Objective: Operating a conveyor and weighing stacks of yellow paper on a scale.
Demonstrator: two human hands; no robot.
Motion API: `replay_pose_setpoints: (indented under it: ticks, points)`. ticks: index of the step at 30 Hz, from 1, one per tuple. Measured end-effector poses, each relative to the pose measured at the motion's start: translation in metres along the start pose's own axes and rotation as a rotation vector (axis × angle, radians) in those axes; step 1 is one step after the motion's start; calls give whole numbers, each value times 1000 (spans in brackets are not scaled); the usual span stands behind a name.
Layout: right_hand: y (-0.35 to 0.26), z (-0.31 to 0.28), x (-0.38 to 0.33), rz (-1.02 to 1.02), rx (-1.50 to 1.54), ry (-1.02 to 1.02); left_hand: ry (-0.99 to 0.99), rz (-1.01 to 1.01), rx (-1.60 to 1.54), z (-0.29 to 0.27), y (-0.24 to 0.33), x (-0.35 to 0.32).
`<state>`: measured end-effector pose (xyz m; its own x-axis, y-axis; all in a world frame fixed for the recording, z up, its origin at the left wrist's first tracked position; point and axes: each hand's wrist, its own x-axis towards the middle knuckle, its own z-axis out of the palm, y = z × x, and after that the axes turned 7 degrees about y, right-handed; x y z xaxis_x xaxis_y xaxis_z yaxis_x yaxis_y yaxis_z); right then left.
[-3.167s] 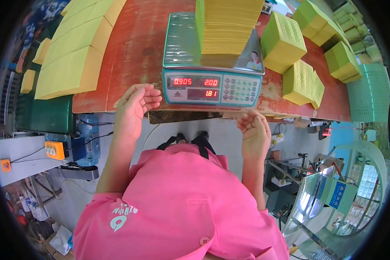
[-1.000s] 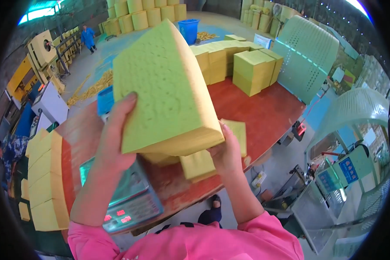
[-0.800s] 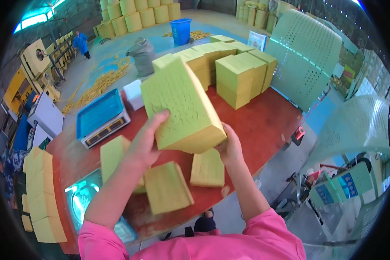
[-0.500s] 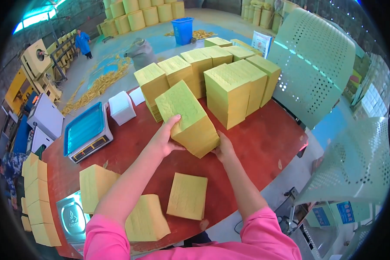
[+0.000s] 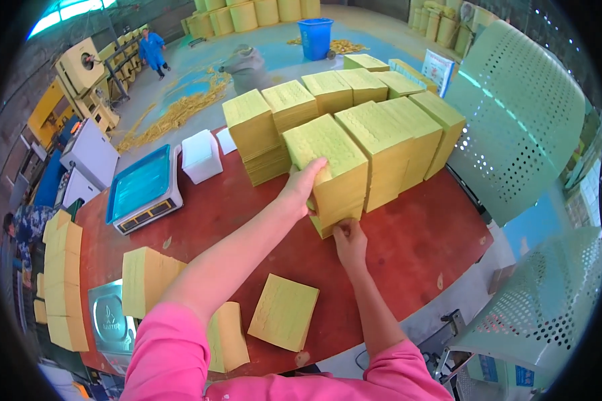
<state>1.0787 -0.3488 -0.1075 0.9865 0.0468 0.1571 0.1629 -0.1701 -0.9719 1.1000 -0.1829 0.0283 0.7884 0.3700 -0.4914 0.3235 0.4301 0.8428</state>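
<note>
Hands meet on one yellow paper stack (image 5: 331,170), which stands on the red bench (image 5: 408,247) at the near end of a long row of like stacks (image 5: 354,107). The left hand (image 5: 304,187) lies flat over the stack's top and near-left edge, fingers spread and pressing, grasping that edge. The right hand (image 5: 348,242) is just below the stack, fingertips pinching its bottom near corner where the stack meets the bench. The stack is thus straight ahead of both hands, its long axis running away from the person and slightly right, flush against the next stack in the row. Left of the stack sits a blue-topped scale (image 5: 144,189) with a white box (image 5: 201,156) beside it; nearer than the stack lies a thin loose bundle (image 5: 284,311).
</note>
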Motion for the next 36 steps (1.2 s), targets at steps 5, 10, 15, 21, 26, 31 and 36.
replay_pose_setpoints:
  ticks: [5,10,15,21,26,31,36]
  points:
    - [7,37,11,-71,5,-95,-318,16,-279,-16,-3,41]
    - [19,-23,-4,212,234,-121,70,345,342,24,-19,-11]
    - [-68,-10,-81,174,349,-290,-133,491,241,-104,1,-181]
    - [-165,32,-195,-15,443,-602,62,475,67,-284,-18,-329]
    - [-216,98,-319,-44,588,-896,735,491,336,-475,-78,-464]
    - [-247,164,-465,144,603,-1090,1336,383,628,-691,-151,-583]
    - [-266,239,-607,287,587,-1203,1532,408,889,-832,-172,-619]
